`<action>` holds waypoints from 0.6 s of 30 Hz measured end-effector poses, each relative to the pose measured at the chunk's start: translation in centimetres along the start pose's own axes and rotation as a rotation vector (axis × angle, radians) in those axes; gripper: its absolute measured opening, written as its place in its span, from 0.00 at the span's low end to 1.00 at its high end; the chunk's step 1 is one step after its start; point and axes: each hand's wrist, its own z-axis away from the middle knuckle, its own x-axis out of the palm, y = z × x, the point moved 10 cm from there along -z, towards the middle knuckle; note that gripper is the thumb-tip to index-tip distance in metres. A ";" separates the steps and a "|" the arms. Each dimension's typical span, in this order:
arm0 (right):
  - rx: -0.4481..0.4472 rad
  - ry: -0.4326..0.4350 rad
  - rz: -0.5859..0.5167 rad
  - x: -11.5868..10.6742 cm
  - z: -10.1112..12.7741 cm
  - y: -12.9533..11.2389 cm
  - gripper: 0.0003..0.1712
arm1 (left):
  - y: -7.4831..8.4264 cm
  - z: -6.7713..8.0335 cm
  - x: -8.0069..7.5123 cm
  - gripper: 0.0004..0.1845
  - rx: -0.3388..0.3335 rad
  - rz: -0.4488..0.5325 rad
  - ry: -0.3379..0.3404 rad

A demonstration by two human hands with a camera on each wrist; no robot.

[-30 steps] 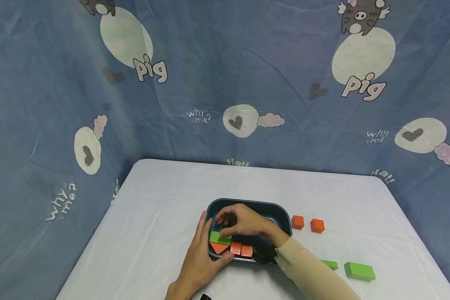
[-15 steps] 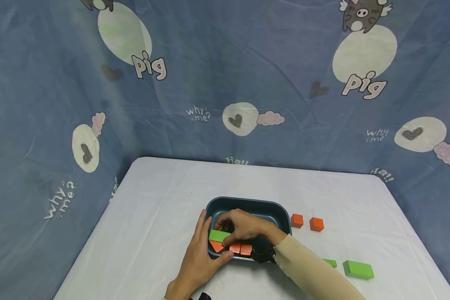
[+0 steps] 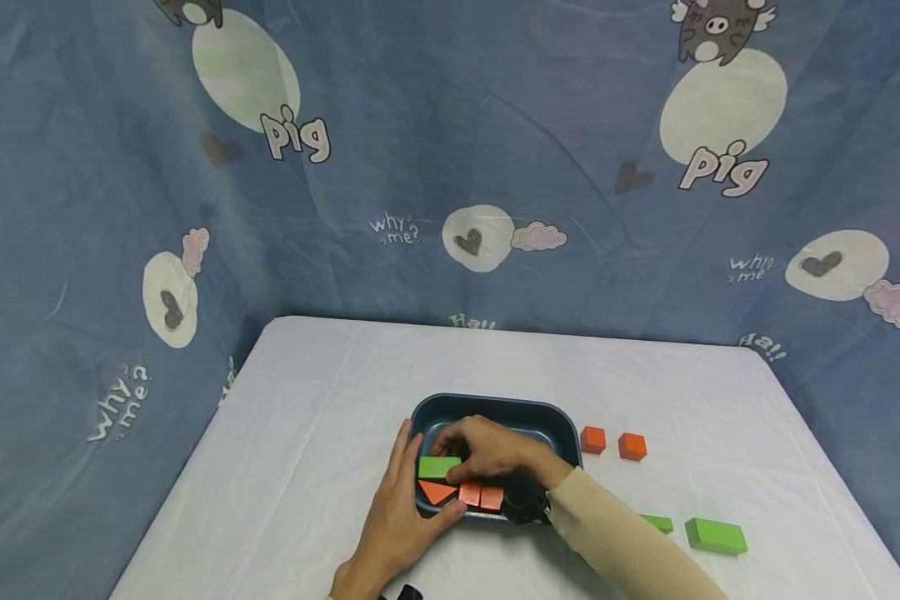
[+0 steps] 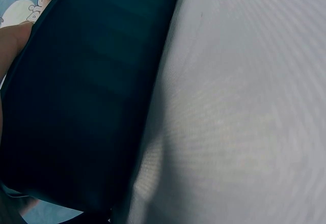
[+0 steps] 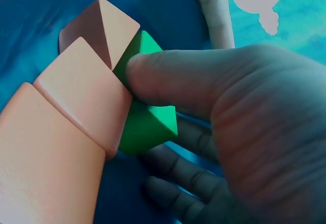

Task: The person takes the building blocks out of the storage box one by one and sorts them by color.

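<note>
A dark blue tray (image 3: 510,403) lies on the white table, with my left hand (image 3: 401,508) around its near left corner. The straight fingers rest along its left side and the thumb touches the front rim. In the tray, my right hand (image 3: 491,450) pinches a green block (image 3: 435,467) near the left wall, the thumb (image 5: 168,76) on its near face. An orange triangular block (image 3: 436,492) sits in the near left corner. Beside it along the front wall stand two orange cubes (image 3: 470,494), touching each other. The right hand hides part of the tray's floor.
Two orange cubes (image 3: 593,440) stand on the table right of the tray. Closer to the right sleeve (image 3: 630,533) lies a green block (image 3: 717,536), with another green piece (image 3: 657,523) partly hidden by the sleeve. A blue patterned cloth (image 3: 450,167) hangs behind the table.
The right thumb has come down onto the green block's near side. The block has shifted slightly away from the orange triangular block, which shows more now. The left hand stays at the tray's corner.
</note>
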 end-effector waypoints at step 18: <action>-0.022 0.093 0.172 -1.3 0.4 0.2 0.24 | -0.1 0.0 0.2 0.58 -0.034 -0.010 -0.008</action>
